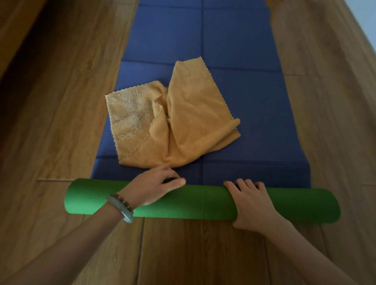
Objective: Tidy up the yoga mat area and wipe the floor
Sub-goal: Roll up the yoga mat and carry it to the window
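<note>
A blue yoga mat lies lengthwise on the wooden floor, stretching away from me. Its near end is rolled into a green tube lying crosswise. My left hand rests on top of the roll left of centre, fingers curved over its far edge, with bracelets on the wrist. My right hand grips the roll right of centre, fingers curled over the top. A crumpled orange cloth sits on the flat blue mat just beyond the roll, close to my left fingertips.
Wood-plank floor surrounds the mat on both sides and in front of me. A pale wall or skirting runs along the far right edge. A small orange-brown object peeks in at the top beside the mat.
</note>
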Demonstrator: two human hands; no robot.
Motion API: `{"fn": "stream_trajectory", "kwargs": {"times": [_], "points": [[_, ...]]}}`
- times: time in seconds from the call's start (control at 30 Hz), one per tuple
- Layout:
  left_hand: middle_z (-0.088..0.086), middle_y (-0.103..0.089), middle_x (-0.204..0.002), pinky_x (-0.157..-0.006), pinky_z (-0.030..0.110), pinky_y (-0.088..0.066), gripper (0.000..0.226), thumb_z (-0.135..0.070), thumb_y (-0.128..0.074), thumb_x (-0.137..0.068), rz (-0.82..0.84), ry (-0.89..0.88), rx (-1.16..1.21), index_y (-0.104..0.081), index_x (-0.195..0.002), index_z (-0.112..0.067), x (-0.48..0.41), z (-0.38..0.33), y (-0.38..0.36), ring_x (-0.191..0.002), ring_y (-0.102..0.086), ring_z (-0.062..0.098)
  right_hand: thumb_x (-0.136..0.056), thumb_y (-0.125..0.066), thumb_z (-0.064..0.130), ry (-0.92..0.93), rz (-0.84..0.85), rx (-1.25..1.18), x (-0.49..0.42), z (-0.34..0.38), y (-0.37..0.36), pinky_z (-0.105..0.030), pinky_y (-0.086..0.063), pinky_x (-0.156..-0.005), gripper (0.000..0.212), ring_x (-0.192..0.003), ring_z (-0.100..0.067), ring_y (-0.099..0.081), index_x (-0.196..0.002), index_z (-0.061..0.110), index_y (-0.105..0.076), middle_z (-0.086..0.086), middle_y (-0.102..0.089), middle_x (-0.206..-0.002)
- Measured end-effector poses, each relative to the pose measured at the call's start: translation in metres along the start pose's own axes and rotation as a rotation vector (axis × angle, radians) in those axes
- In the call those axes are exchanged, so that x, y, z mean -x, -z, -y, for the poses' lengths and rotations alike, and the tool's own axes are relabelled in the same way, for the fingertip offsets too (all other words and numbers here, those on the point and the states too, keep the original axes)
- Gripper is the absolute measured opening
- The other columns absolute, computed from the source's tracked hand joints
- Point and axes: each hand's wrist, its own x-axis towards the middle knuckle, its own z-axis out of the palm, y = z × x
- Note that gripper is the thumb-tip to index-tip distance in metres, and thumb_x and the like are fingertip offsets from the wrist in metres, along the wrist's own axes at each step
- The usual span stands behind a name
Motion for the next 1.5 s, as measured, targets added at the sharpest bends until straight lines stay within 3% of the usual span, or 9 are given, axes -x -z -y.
{"fn": "stream_trajectory", "kwargs": {"times": [0.13, 0.23, 0.3, 0.47, 0.63, 0.7, 0.77, 1.03, 1.5], "points": [[-0.010, -0.055, -0.100, -0.070, 0.020, -0.036, 0.036, -0.049, -0.064, -0.082, -0.447, -0.018, -0.076, -0.062, -0.106, -0.023, -0.025, -0.005, 0.016, -0.091, -0.050, 0.006, -0.070, -0.068, 0.050, -0.001, 0.051, -0.008, -0.001, 0.001, 0.002, -0.047, -0.023, -0.110, 0.098, -0.127, -0.023, -0.033, -0.145, 0.026, -0.011, -0.003, -0.034, -0.138], [-0.001, -0.045, -0.128, -0.081, 0.028, -0.043, 0.078, -0.061, -0.069, -0.071, -0.297, 0.029, -0.402, -0.040, -0.134, -0.024, -0.050, -0.010, 0.012, -0.111, -0.046, 0.017, -0.068, -0.070, 0.048, 0.015, 0.088, 0.012, -0.004, -0.001, 0.011, -0.048, -0.024, -0.109, 0.100, -0.127, -0.024, -0.033, -0.145, 0.024, -0.012, -0.003, -0.035, -0.137], [0.003, -0.040, -0.133, -0.071, 0.030, -0.044, 0.086, -0.062, -0.065, -0.074, -0.241, 0.044, -0.549, -0.028, -0.142, -0.026, -0.059, -0.009, 0.002, -0.110, -0.049, 0.022, -0.067, -0.072, 0.048, 0.021, 0.117, 0.009, -0.004, 0.000, 0.015, -0.049, -0.025, -0.108, 0.102, -0.128, -0.025, -0.034, -0.145, 0.023, -0.012, -0.004, -0.036, -0.137], [0.009, -0.051, -0.107, -0.060, 0.034, -0.043, 0.029, -0.013, -0.043, -0.096, -0.237, -0.044, -0.610, -0.045, -0.126, -0.015, -0.061, -0.002, 0.015, -0.081, -0.057, 0.028, -0.065, -0.074, 0.047, 0.029, 0.187, 0.016, -0.008, -0.002, 0.019, -0.050, -0.024, -0.109, 0.104, -0.128, -0.026, -0.034, -0.145, 0.022, -0.013, -0.006, -0.037, -0.137], [0.011, -0.058, -0.096, -0.067, 0.036, -0.044, 0.019, -0.004, -0.046, -0.089, -0.492, -0.057, -0.054, -0.057, -0.104, -0.009, -0.053, -0.005, 0.047, -0.078, -0.054, 0.027, -0.063, -0.075, 0.046, 0.010, 0.233, 0.008, -0.010, -0.001, 0.021, -0.050, -0.023, -0.110, 0.107, -0.129, -0.027, -0.033, -0.146, 0.022, -0.012, -0.006, -0.036, -0.139], [0.003, -0.059, -0.091, -0.070, 0.023, -0.045, 0.023, -0.001, -0.047, -0.087, -0.620, -0.052, 0.222, -0.060, -0.104, -0.010, -0.043, -0.011, 0.058, -0.081, -0.054, 0.019, -0.063, -0.076, 0.045, -0.002, 0.244, 0.009, -0.010, 0.000, 0.022, -0.049, -0.024, -0.110, 0.107, -0.129, -0.027, -0.033, -0.146, 0.022, -0.012, -0.006, -0.035, -0.139], [-0.003, -0.058, -0.090, -0.065, 0.011, -0.038, 0.029, 0.002, -0.043, -0.087, -0.616, -0.026, 0.367, -0.061, -0.106, -0.012, -0.033, -0.016, 0.067, -0.080, -0.051, 0.011, -0.064, -0.076, 0.043, -0.017, 0.271, 0.015, -0.009, 0.002, 0.025, -0.049, -0.025, -0.110, 0.107, -0.129, -0.027, -0.033, -0.146, 0.021, -0.011, -0.007, -0.035, -0.139], [0.000, -0.056, -0.087, -0.061, 0.016, -0.053, 0.025, 0.007, -0.035, -0.092, -0.692, 0.094, 0.933, -0.052, -0.092, -0.011, 0.007, -0.041, 0.082, -0.079, -0.058, 0.008, -0.064, -0.079, 0.051, -0.209, 0.408, 0.300, -0.008, 0.028, 0.046, -0.056, -0.037, -0.096, 0.114, -0.128, -0.031, -0.031, -0.146, 0.026, -0.003, -0.012, -0.032, -0.138], [0.008, -0.059, -0.095, -0.082, 0.034, -0.056, 0.031, 0.012, -0.030, -0.091, -1.148, -0.013, 1.136, -0.050, -0.089, -0.012, 0.122, -0.008, 0.182, -0.090, -0.063, 0.019, -0.077, -0.074, 0.028, -0.346, 0.478, 0.223, -0.009, 0.047, 0.070, -0.061, -0.042, -0.095, 0.090, -0.131, -0.036, -0.030, -0.145, 0.023, -0.015, -0.015, -0.030, -0.142]]}}
